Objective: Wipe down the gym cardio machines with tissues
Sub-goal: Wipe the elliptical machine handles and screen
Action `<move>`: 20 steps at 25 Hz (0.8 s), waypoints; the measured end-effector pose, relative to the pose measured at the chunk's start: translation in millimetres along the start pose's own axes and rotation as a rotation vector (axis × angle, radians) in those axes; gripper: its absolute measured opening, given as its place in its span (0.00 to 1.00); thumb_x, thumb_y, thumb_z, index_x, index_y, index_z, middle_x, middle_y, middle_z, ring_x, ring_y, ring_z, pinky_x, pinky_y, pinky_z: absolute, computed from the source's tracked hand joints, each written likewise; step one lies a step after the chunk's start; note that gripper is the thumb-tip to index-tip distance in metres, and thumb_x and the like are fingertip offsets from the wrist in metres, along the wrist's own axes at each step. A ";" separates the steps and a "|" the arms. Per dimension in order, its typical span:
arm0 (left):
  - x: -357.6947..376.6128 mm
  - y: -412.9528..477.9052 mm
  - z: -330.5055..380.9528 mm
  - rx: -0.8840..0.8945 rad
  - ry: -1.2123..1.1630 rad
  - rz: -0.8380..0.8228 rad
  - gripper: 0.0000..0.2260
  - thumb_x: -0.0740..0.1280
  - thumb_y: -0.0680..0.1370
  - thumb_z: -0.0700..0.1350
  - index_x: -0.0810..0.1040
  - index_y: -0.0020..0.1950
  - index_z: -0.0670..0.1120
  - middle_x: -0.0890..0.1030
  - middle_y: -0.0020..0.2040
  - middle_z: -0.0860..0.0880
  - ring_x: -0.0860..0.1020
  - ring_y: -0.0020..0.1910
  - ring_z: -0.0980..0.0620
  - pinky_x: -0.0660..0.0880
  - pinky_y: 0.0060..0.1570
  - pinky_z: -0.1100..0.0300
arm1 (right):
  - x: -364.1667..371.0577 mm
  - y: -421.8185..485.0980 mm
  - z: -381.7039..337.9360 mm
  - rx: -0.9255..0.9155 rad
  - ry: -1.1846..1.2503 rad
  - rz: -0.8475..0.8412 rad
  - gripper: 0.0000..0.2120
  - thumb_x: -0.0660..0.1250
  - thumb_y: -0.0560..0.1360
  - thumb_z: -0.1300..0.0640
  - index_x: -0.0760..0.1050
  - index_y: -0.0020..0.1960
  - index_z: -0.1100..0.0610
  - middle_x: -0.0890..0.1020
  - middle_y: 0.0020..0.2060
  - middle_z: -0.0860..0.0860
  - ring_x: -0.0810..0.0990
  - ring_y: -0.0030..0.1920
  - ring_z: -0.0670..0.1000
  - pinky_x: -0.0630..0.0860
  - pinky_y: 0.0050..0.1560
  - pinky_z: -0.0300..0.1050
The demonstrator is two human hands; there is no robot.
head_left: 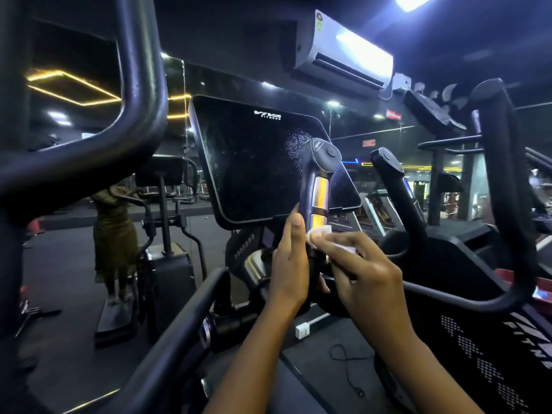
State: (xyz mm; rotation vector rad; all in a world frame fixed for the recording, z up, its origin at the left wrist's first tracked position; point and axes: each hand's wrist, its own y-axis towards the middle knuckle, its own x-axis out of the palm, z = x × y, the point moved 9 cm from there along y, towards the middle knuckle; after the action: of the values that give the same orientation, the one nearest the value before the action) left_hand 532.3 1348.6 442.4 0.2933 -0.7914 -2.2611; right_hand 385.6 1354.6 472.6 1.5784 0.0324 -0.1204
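Head view: left hand (289, 264) grips the handle (319, 174) just below the screen (263, 162); right hand (364, 276) fingers (337, 246) pinch the tissue (321, 233) against it. Speckled screen and second handle (397, 180) look unwiped.

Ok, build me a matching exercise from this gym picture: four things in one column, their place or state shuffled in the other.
1 white crumpled tissue
2 glossy black console screen
3 white wall-mounted air conditioner
4 black upright handgrip with metal bands

A mounted high up
B speckled with spray
C gripped by the left hand
D held in the right hand

Pairs: 1-D, 2-B, 3-A, 4-C
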 end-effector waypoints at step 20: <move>-4.2 -23.1 20.4 0.247 0.207 0.046 0.28 0.47 0.69 0.77 0.49 0.69 0.77 0.74 0.28 0.35 0.73 0.25 0.35 0.73 0.27 0.40 | 11.7 -12.5 53.7 0.413 0.438 0.121 0.17 0.67 0.73 0.68 0.79 0.55 0.50 0.83 0.49 0.44 0.80 0.52 0.41 0.74 0.54 0.36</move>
State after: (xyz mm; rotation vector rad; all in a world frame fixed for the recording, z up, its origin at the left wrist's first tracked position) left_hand 514.0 1373.7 444.1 0.6078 -0.9565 -2.0501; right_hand 393.0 1300.5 458.7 1.9887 0.2689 0.3354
